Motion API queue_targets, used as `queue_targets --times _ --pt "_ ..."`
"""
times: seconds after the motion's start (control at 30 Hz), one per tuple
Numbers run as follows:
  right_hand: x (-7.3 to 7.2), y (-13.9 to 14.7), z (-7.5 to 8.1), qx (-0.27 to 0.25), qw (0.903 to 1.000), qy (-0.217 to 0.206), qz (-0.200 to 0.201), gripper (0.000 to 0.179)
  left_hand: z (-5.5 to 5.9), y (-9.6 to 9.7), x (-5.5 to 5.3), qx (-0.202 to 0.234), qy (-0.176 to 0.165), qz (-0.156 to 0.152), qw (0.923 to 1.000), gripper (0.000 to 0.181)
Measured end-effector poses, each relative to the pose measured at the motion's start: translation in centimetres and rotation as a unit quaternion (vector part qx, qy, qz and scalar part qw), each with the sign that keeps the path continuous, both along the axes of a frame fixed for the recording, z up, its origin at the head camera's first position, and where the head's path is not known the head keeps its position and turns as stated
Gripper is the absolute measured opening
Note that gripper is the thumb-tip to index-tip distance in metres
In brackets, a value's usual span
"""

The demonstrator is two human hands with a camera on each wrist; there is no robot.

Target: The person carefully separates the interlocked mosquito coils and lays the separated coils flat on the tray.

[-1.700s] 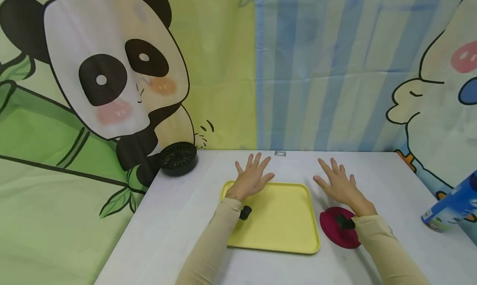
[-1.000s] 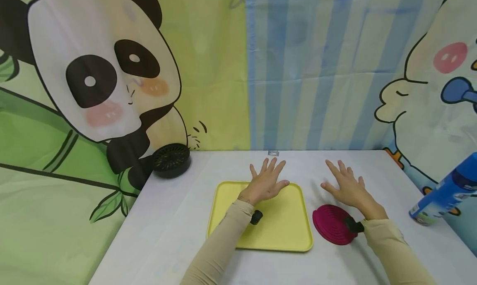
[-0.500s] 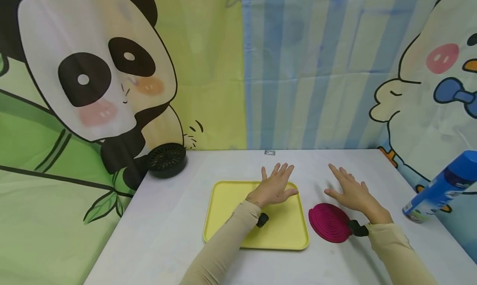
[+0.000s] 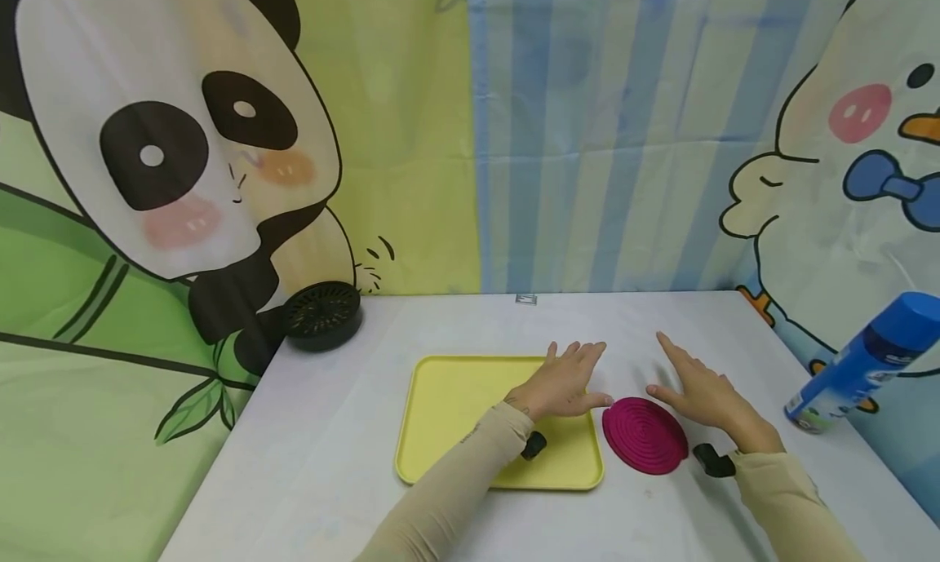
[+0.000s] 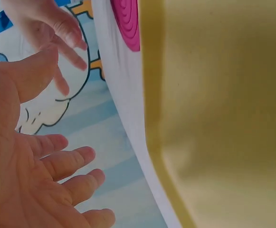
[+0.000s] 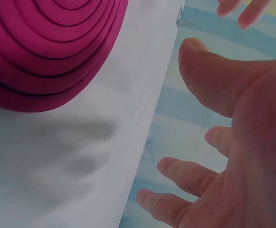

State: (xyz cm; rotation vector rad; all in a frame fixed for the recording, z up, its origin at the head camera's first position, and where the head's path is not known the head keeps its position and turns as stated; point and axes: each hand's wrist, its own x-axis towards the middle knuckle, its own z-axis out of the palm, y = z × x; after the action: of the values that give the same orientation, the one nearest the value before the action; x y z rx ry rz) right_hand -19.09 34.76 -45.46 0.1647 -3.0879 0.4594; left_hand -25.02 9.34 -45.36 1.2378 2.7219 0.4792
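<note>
My left hand is over the right part of a yellow tray, its fingers spread and holding nothing. To the right of the tray lies a round magenta disc with concentric rings. My right hand hovers beyond the disc's right side, fingers extended, palm turned inward. In the right wrist view the ringed disc sits flat on the table, with the hand's shadow cast beside it. The left wrist view has the left palm and the tray apart from each other.
A black round slotted container stands at the table's back left edge. A blue spray can is near the right edge. Behind the white table hangs a cartoon-printed curtain. Black wrist mounts sit at both cuffs.
My left hand has moved right across the tray towards the disc. The right hand has lowered slightly and turned inward. The head view has shifted right.
</note>
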Motion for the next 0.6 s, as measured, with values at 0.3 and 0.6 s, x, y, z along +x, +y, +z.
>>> queue_targets --times 0.3,0.6 --pt "0.9 0.8 -0.6 -0.045 0.9975 -0.053 0.009 0.105 -0.7 2.0 1.3 -0.072 0.037 -0.029 0.9963 0.089" --pt "2.6 0.2 -0.9 -0.005 0.9969 -0.076 0.016 0.104 -1.2 3.0 2.4 -0.108 0.029 -0.046 0.9926 0.097"
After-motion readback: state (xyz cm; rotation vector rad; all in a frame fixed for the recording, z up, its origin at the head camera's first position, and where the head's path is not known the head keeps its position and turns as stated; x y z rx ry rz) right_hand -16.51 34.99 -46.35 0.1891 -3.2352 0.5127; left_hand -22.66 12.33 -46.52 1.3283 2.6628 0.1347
